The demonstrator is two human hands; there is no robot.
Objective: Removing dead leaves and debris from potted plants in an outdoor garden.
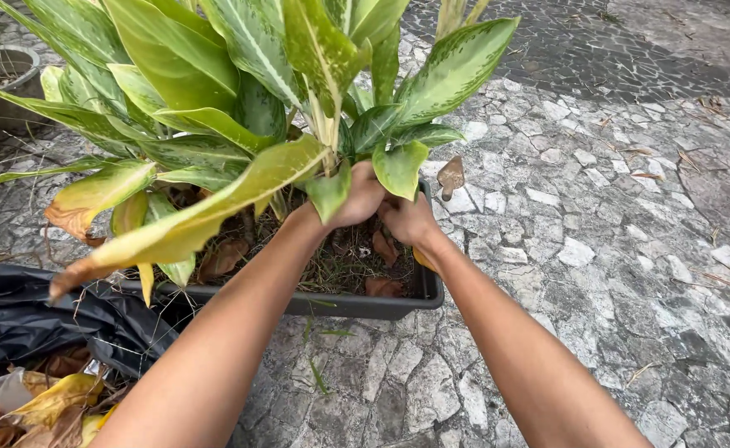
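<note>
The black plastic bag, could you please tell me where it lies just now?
In the head view the black plastic bag lies at the lower left on the stone paving, against the dark planter box, with dry yellow leaves in its opening.

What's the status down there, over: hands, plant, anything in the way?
Left hand and right hand both closed around the plant stems, low among the leaves. Planter sits on stone paving. Black bag of dead leaves lies left, apart.
</note>
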